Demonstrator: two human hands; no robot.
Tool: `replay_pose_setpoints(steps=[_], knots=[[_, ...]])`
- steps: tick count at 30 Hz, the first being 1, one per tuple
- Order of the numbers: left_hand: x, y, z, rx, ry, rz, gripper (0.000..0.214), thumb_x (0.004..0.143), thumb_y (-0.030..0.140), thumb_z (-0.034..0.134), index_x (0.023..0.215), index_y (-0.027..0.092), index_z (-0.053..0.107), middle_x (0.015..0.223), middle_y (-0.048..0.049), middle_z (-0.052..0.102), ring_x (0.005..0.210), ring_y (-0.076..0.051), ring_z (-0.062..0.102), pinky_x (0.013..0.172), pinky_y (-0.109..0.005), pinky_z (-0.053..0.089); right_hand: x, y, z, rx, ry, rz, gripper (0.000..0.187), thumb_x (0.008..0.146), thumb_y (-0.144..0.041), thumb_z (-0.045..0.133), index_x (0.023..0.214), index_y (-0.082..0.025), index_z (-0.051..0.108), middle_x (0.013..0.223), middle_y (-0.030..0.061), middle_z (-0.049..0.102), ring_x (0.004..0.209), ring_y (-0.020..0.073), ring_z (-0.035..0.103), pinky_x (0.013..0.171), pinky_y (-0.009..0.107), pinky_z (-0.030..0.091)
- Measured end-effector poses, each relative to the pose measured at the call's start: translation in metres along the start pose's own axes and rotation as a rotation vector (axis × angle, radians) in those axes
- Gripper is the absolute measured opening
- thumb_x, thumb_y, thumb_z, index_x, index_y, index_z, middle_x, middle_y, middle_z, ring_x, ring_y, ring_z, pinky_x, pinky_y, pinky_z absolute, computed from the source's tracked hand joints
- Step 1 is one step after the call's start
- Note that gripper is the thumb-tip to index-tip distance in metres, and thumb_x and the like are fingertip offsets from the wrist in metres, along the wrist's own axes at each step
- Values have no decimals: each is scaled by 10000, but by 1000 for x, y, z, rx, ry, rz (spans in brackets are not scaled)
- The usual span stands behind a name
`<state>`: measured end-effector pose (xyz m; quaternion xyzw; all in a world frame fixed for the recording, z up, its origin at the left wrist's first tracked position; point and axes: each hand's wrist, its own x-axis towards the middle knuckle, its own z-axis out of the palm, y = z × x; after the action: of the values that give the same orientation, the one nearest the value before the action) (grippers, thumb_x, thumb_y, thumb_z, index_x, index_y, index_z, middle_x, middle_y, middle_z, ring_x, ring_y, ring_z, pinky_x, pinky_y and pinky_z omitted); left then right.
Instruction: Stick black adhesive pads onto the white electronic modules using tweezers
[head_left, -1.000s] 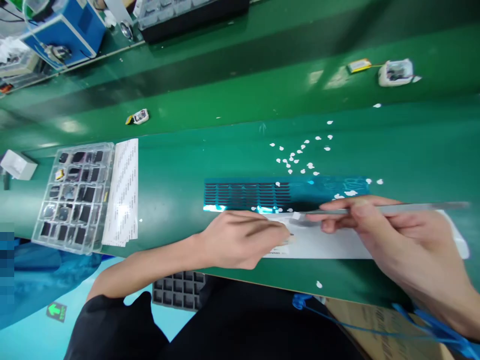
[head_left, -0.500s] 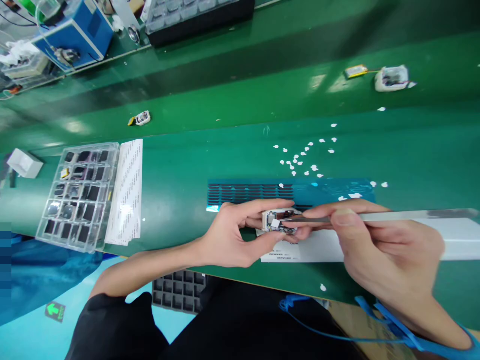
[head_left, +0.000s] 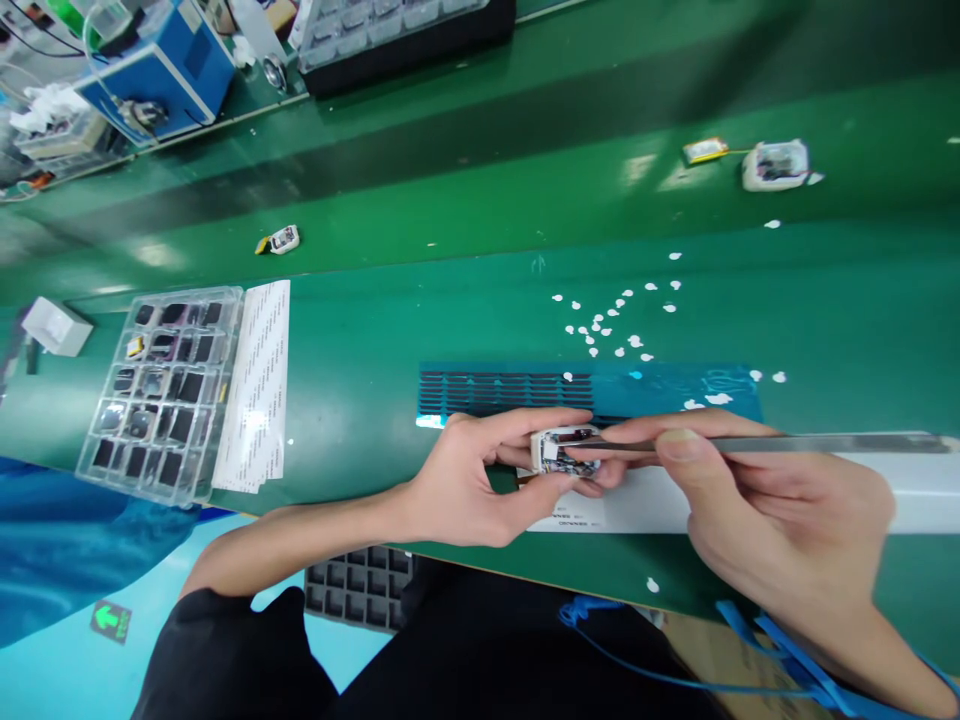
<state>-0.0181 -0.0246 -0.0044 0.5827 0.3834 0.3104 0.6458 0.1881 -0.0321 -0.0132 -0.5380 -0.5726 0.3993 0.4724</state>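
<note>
My left hand [head_left: 472, 480] pinches a small white electronic unit [head_left: 561, 452] between thumb and fingers, just above the near edge of the green bench. My right hand [head_left: 757, 510] grips long metal tweezers [head_left: 787, 443], whose tips reach into the open top of that unit. Under both hands lies a white paper sheet [head_left: 645, 500]. Just beyond them is a blue sheet of dark strips [head_left: 510, 390], partly stripped on its right side.
A clear tray of small dark parts [head_left: 161, 390] with a white liner sheet [head_left: 259, 380] beside it sits at the left. Several white peeled bits [head_left: 615, 320] dot the bench. Two more small units lie on the conveyor belt [head_left: 279, 240] [head_left: 776, 165]. A blue cord [head_left: 780, 650] hangs from my right wrist.
My left hand has lifted the small white unit off the paper into view, and the tweezers' tips have moved into it. Over the last half second the hands barely shifted.
</note>
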Motion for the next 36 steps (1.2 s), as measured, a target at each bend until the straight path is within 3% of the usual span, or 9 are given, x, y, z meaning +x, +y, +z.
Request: replay_pose_setpoints(steps=[5, 10, 13, 15, 18, 21, 24, 30, 36], knots=[[-1, -1, -1, 2, -2, -32, 431, 1003, 198, 652, 1417, 83, 621, 1135, -173, 833, 1012, -266, 834, 851, -296, 716, 3, -3, 2, -2, -9, -48, 281, 1002, -231, 628, 795, -293, 808, 762, -30, 784, 617, 166, 752, 572, 218, 632], [0, -1, -3, 2, 4, -113, 335, 1042, 237, 579, 1315, 84, 697, 1076, -159, 844, 870, -250, 851, 759, -289, 710, -3, 3, -2, -7, -108, -159, 273, 1028, -186, 591, 937, -332, 804, 850, -69, 801, 646, 135, 752, 608, 216, 633], [2, 2, -5, 127, 1, -41, 316, 1035, 225, 577, 1284, 96, 723, 933, -118, 851, 720, -202, 833, 580, -224, 629, -9, 13, -22, -29, -104, -195, 349, 1054, -169, 558, 1169, -406, 787, 944, -76, 807, 768, 132, 769, 728, 253, 643], [3, 5, -6, 268, 26, 79, 292, 1022, 202, 588, 1263, 123, 733, 952, -99, 855, 662, -160, 798, 536, -213, 581, -9, 21, -40, -116, -31, -166, 330, 1064, -203, 576, 1182, -432, 781, 1003, -62, 809, 880, 155, 773, 807, 298, 638], [5, 5, -5, 443, 18, 276, 231, 1020, 177, 574, 1191, 146, 727, 1082, -101, 848, 816, -164, 811, 720, -257, 646, -4, 34, -63, -266, -143, -208, 247, 1082, -287, 580, 1147, -423, 775, 1056, -57, 808, 969, 167, 763, 839, 312, 619], [7, 1, -4, 598, -64, 439, 178, 1049, 167, 546, 1151, 146, 690, 1091, -98, 840, 1069, -215, 806, 952, -336, 640, 2, 47, -71, -340, -283, -271, 212, 1093, -305, 573, 1151, -389, 759, 1098, -75, 806, 995, 144, 755, 849, 268, 613], [9, -4, -4, 805, -149, 520, 165, 1067, 161, 523, 1167, 148, 654, 1222, -107, 814, 1258, -253, 734, 1008, -381, 597, 4, 56, -70, -368, -295, -315, 204, 1111, -326, 552, 1139, -360, 751, 1089, -84, 807, 984, 133, 752, 886, 249, 614], [17, -11, -2, 1060, -339, 380, 273, 1105, 179, 385, 1213, 168, 636, 1477, -96, 699, 1465, -284, 559, 1101, -452, 527, 4, 63, -67, -349, -300, -373, 208, 1110, -276, 552, 1179, -343, 736, 1114, -65, 804, 1007, 139, 746, 864, 253, 634], [25, -15, -1, 1046, -419, 229, 344, 1134, 236, 311, 1310, 183, 602, 1484, -51, 699, 1513, -283, 493, 1128, -486, 490, 4, 62, -66, -332, -298, -520, 304, 1088, -131, 552, 1286, -315, 689, 1164, -10, 791, 1005, 157, 721, 834, 281, 646]])
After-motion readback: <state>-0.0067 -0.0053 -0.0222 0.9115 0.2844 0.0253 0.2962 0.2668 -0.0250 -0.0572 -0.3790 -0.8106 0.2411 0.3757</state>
